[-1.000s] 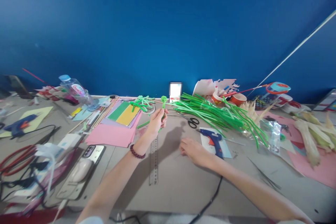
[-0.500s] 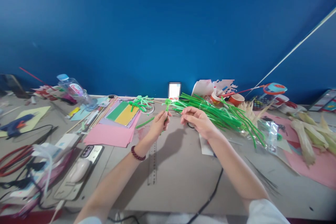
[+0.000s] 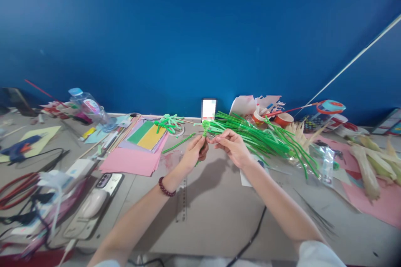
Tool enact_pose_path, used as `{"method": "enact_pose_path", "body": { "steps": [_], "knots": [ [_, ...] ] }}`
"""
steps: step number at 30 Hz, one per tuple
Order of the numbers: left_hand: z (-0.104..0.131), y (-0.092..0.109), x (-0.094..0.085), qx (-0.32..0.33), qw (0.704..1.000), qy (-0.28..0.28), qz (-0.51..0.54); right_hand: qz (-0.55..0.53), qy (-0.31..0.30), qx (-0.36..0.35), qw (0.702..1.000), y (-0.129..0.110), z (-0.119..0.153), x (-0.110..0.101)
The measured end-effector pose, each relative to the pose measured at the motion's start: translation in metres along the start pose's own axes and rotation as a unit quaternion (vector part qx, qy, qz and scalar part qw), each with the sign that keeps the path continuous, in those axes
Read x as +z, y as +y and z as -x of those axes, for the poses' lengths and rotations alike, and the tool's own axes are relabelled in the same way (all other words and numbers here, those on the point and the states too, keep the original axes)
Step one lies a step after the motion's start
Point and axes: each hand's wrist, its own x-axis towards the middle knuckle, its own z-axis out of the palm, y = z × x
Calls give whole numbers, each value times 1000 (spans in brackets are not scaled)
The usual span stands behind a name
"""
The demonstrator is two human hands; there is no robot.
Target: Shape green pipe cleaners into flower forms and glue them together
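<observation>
Pinching left hand [image 3: 194, 152]: knobby-topped green stem [image 3: 206, 125], partly hidden.
Right hand [image 3: 233, 146]: just beside that grip; its hold I cannot tell.

The desk [image 3: 216, 225] has a grey top, its near edge in view. Lying on it: at left, a yellow sheet [image 3: 50, 135] and a smartphone [image 3: 113, 180]; left of centre, pink paper [image 3: 127, 162]; nearer the middle, a ruler [image 3: 181, 206], partly hidden; right of centre, a bundle of green stems [image 3: 266, 144]; at right, thin dark wires [image 3: 316, 213] and another pink sheet [image 3: 387, 208].
</observation>
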Motion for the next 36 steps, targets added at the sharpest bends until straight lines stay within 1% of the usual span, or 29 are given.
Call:
{"method": "enact_pose_path", "body": {
  "steps": [4,10,12,16,22,29,36],
  "knots": [
    [0,-2,0,1,1000,-8,-4,31,36,2,999,2,0,3],
    [0,-4,2,-1,1000,-5,-14,100,93,7,991,4,-4,1],
    [1,-4,2,-3,1000,-2,-14,109,95,5,990,6,-4,0],
    [1,-5,3,-9,1000,-8,-11,91,97,-15,991,11,-6,0],
    [2,-4,7,-19,1000,0,-8,66,137,-15,988,15,-8,1],
    [3,-6,7,-31,999,-10,1,70,142,-15,987,19,-9,-1],
    [4,-5,8,-25,1000,-8,-3,92,146,-30,985,22,-10,-2]
  ]
}}
